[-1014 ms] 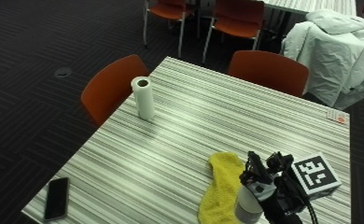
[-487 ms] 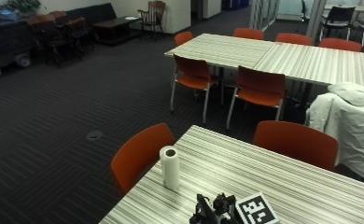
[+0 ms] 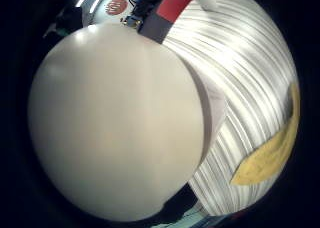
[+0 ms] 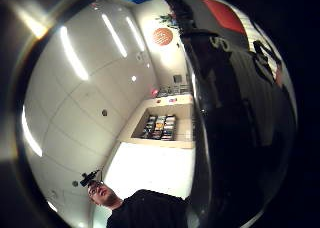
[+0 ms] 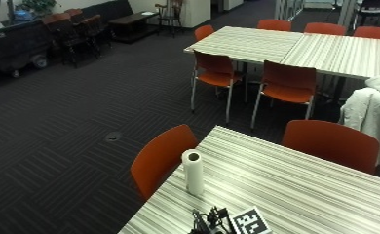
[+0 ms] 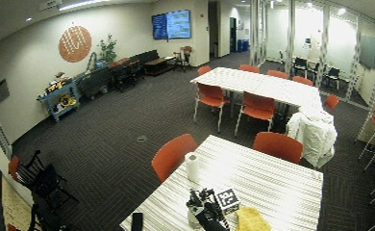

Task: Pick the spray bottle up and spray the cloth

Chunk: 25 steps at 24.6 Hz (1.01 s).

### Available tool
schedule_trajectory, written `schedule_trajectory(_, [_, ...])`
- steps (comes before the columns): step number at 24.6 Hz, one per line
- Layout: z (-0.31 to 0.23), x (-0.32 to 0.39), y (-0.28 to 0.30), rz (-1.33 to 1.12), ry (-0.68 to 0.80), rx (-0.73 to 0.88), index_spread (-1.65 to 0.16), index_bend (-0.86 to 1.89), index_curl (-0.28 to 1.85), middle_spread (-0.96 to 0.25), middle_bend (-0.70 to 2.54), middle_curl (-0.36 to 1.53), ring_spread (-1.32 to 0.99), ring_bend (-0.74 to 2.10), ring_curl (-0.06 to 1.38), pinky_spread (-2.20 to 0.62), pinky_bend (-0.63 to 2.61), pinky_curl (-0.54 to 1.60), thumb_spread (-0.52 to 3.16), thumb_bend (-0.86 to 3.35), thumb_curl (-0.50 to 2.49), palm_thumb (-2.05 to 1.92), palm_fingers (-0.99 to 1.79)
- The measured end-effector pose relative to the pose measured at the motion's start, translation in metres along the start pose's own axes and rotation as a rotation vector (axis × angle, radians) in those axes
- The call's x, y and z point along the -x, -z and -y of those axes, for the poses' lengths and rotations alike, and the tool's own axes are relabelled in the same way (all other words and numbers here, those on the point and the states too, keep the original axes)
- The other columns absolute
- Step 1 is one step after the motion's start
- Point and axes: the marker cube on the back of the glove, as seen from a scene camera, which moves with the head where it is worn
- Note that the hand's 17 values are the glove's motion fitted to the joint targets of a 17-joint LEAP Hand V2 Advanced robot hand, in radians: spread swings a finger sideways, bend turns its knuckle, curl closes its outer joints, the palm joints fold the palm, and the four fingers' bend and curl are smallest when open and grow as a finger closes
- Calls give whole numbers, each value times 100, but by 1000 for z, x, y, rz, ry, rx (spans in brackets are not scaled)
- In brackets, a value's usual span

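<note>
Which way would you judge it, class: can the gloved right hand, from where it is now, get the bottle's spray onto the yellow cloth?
Probably yes. In the wide outside view the gloved right hand is at the spray bottle, and the yellow cloth lies on the striped table right beside it, with nothing between. Whether the nozzle faces the cloth cannot be seen.

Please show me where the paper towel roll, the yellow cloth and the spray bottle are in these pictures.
paper towel roll (image 5: 192, 171): outside view, middle of its upright side.
yellow cloth (image 6: 252, 220): wide outside view, middle of the cloth.
spray bottle (image 3: 117, 123): little finger side palm view, its pale rounded body.
</note>
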Motion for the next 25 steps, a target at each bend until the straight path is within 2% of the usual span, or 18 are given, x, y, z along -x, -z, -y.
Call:
schedule_trajectory(10, [-15,-78,4,-38,-206,-43,-12,46,68,-5,51,69,-12,39,53,3,4,21,69,-1,83,120,85])
schedule_trajectory(25, [6,-56,10,-99,-169,13,-12,53,67,-3,55,66,-10,40,50,7,6,11,78,-1,80,121,80])
